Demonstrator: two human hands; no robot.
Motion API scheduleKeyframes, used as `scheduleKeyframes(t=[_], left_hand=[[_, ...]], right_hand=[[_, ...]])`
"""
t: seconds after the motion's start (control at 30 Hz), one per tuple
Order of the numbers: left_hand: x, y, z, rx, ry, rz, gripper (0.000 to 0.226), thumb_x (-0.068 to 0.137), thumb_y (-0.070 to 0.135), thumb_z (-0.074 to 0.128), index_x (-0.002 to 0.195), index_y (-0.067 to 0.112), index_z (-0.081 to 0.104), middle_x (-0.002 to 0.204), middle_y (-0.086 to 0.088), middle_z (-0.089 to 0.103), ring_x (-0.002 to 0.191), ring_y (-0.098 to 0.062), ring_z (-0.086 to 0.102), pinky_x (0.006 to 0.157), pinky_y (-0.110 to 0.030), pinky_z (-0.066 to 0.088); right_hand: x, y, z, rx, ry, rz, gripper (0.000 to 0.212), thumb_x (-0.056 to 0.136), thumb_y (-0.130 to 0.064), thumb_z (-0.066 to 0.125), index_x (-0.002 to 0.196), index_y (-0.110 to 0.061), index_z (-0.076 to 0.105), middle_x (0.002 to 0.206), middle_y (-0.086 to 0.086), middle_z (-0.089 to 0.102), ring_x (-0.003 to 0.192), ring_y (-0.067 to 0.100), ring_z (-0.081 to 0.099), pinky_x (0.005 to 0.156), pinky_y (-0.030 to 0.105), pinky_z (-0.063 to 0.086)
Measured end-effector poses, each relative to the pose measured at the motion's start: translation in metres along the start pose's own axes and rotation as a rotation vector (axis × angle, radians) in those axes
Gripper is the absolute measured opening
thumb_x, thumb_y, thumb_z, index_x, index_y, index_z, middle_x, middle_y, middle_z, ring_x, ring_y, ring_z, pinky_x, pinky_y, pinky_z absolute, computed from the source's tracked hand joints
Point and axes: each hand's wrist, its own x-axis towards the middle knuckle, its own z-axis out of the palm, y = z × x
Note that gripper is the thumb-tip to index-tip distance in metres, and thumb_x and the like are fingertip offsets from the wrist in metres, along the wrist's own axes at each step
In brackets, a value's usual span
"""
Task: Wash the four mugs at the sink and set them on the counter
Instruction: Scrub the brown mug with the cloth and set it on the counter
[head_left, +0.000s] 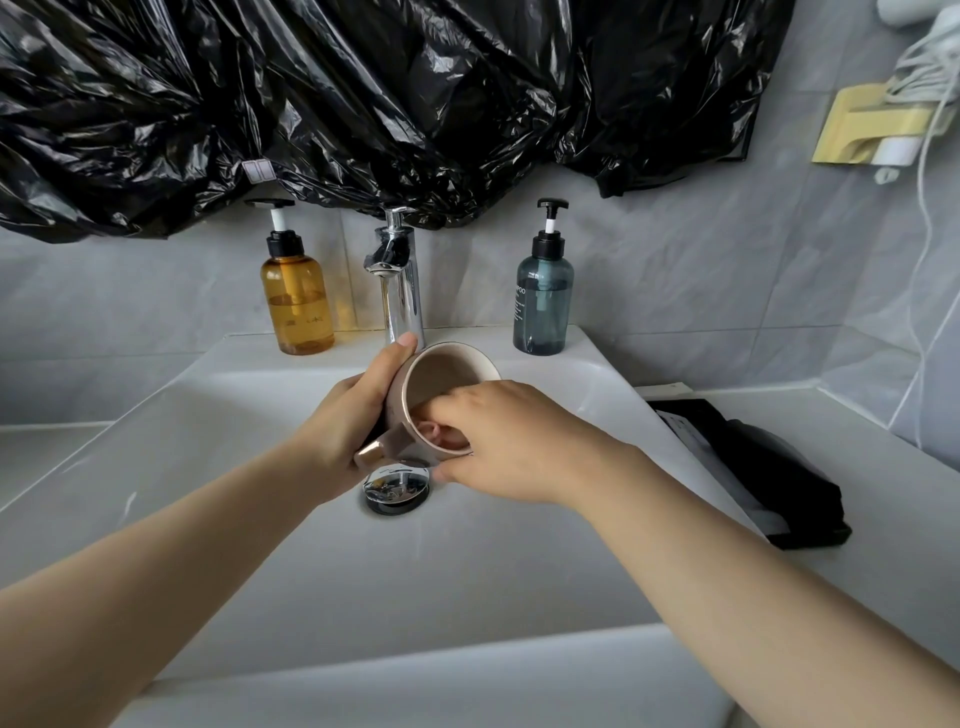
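Mug (441, 374): tilted, mouth toward camera, held above sink (208, 467) drain (397, 488) | left hand (353, 415): wrapped around mug body | right hand (509, 441): fingers curled inside mug, thumb outside rim

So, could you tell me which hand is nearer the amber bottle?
Left. The left hand grips the mug in front and right of the amber bottle; the right hand lies farther right.
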Motion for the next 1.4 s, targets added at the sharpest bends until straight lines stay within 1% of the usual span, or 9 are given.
scheduleKeyframes(t=[0.13,0.27,0.4,0.57,0.73,0.93,1.1,1.23,1.4], left_hand=[[-0.002,0.002,0.003,-0.002,0.026,0.013,0.09,0.059,0.072,0.077,0.112,0.0,0.069,0.105,-0.031,0.069,0.085,-0.037,0.069,0.083,-0.045,0.056],[-0.003,0.003,0.004,-0.003,-0.007,0.005,0.07,0.076,0.067,0.063,0.086,-0.002,0.066,0.059,-0.022,0.061,0.058,-0.033,0.058,0.067,-0.034,0.05],[-0.004,0.004,0.007,-0.03,-0.02,0.0,0.06,0.087,0.063,0.053,0.072,0.007,0.068,0.054,-0.012,0.064,0.052,-0.023,0.064,0.055,-0.025,0.052],[-0.004,0.013,0.005,-0.052,-0.074,0.042,0.057,0.084,0.063,0.05,0.102,0.015,0.074,0.106,-0.014,0.076,0.092,-0.025,0.074,0.08,-0.043,0.06],[-0.012,0.013,0.011,0.011,-0.107,0.112,0.052,0.087,0.064,0.037,0.113,0.029,0.067,0.11,0.001,0.076,0.1,-0.015,0.072,0.082,-0.041,0.059],[-0.012,0.025,0.003,0.092,0.061,0.258,0.063,0.063,0.075,0.062,0.106,0.03,0.056,0.122,-0.007,0.063,0.104,-0.025,0.068,0.08,-0.04,0.057],[-0.016,0.022,0.0,0.357,0.035,0.401,0.06,0.066,0.063,0.067,0.091,0.008,0.068,0.09,-0.01,0.071,0.094,-0.026,0.068,0.097,-0.046,0.054],[-0.013,0.021,0.003,0.453,-0.066,0.33,0.044,0.072,0.065,0.067,0.071,0.02,0.069,0.076,0.003,0.067,0.079,-0.015,0.063,0.086,-0.036,0.054],[-0.015,0.02,0.009,0.242,-0.091,0.258,0.035,0.084,0.044,0.059,0.068,0.014,0.057,0.066,0.003,0.053,0.065,-0.012,0.051,0.069,-0.026,0.042]], right_hand=[[-0.001,0.001,0.003,0.234,-0.011,0.033,0.026,0.081,-0.026,0.073,0.081,-0.022,0.047,0.071,-0.007,0.05,0.072,0.019,0.048,0.066,0.036,0.042],[-0.003,0.005,0.002,0.424,0.021,0.058,0.024,0.078,-0.02,0.077,0.082,-0.017,0.054,0.067,-0.008,0.048,0.065,0.014,0.044,0.062,0.032,0.04],[0.0,0.01,0.001,0.516,0.062,0.068,0.027,0.078,-0.017,0.077,0.076,-0.027,0.052,0.064,-0.013,0.045,0.062,0.007,0.043,0.061,0.026,0.041],[0.004,0.016,0.0,0.555,0.245,0.089,0.036,0.077,-0.011,0.078,0.109,-0.018,0.064,0.091,-0.017,0.049,0.085,0.004,0.051,0.06,0.006,0.037],[0.003,0.021,0.001,0.595,0.308,0.101,0.019,0.079,-0.01,0.075,0.091,-0.012,0.06,0.082,-0.015,0.045,0.073,0.004,0.048,0.056,0.016,0.034],[-0.001,0.03,-0.001,0.813,0.366,0.205,0.026,0.084,-0.004,0.071,0.109,-0.003,0.063,0.082,-0.013,0.06,0.06,-0.009,0.052,0.044,0.023,0.043],[-0.001,0.043,-0.002,0.831,0.427,0.31,0.026,0.087,-0.009,0.069,0.103,0.008,0.058,0.114,0.023,0.062,0.065,0.028,0.056,0.046,0.026,0.044],[-0.005,0.042,-0.005,0.803,0.413,0.327,0.014,0.089,-0.011,0.066,0.094,0.0,0.061,0.078,0.005,0.056,0.043,0.012,0.048,0.05,0.021,0.041],[0.0,0.036,-0.004,0.881,0.56,0.313,0.012,0.095,-0.017,0.06,0.09,-0.024,0.07,0.085,-0.01,0.068,0.058,0.004,0.057,0.048,0.02,0.047]])
